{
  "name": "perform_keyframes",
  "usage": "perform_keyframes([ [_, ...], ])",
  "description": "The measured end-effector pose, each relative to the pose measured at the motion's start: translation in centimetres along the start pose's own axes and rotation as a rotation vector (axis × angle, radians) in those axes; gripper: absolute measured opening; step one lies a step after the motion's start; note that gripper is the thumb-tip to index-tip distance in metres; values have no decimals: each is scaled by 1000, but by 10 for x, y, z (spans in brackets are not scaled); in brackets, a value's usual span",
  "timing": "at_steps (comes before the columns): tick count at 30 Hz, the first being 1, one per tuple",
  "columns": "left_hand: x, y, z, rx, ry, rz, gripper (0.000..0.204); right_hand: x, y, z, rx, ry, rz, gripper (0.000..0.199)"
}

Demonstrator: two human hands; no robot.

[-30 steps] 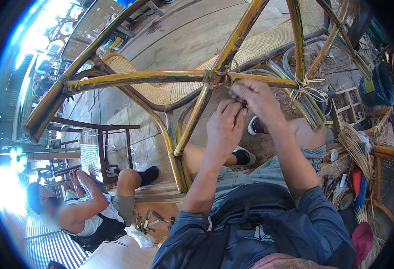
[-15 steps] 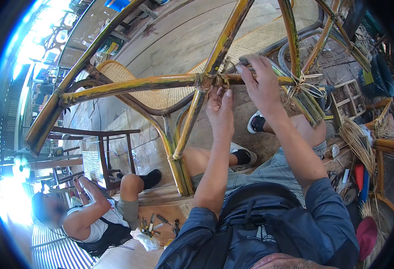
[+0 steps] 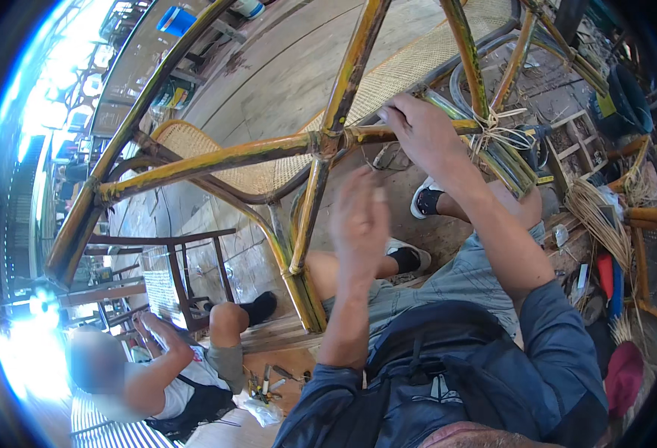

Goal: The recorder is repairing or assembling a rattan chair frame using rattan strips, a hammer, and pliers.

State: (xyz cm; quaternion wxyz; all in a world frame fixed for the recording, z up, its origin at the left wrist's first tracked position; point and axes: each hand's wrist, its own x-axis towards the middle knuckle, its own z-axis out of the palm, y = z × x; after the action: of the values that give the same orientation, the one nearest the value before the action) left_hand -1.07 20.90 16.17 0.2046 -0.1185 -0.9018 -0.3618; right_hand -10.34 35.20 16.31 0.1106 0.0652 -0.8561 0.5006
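Observation:
A yellow-and-brown pole frame crosses in front of me, its poles meeting at a joint bound with a strip. My right hand is at the rail just right of that joint, fingers bent together; whatever they pinch is hidden. A thin strand loops below the rail near it. My left hand hangs lower, apart from the frame and smeared by motion, so its fingers do not show clearly. Farther right, pale loose strips are tied around another joint.
A woven cane panel lies behind the frame. At the left, a co-worker sits by a dark wooden chair. Hand tools lie on a board. Bundled strips and a dark bucket are at the right.
My left hand has come away from the joint and dropped down toward me. My right hand has turned and closed over the rail. The frame appears slightly further left in view.

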Motion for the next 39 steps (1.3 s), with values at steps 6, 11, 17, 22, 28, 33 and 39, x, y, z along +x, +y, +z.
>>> perform_keyframes([
  [6,47,-68,-55,-39,267,-369,20,50,10,6,-33,-138,62,21],
  [11,102,-120,-29,-1031,-127,-706,28,52,20,33,67,5,25,21],
  [17,146,-136,-3,-950,-640,-780,24,57,22,45,-57,51,-47,20],
  [22,154,-170,21,-443,-662,-203,20,70,32,48,-125,-40,-118,24],
  [28,156,-158,30,-596,-719,-274,19,80,34,59,-24,-99,71,24],
  [33,144,-161,31,-440,-403,-310,22,113,48,97,-68,-149,-44,20],
  [39,137,-136,4,-1166,-15,-619,19,131,15,107,459,-440,-239,35],
])
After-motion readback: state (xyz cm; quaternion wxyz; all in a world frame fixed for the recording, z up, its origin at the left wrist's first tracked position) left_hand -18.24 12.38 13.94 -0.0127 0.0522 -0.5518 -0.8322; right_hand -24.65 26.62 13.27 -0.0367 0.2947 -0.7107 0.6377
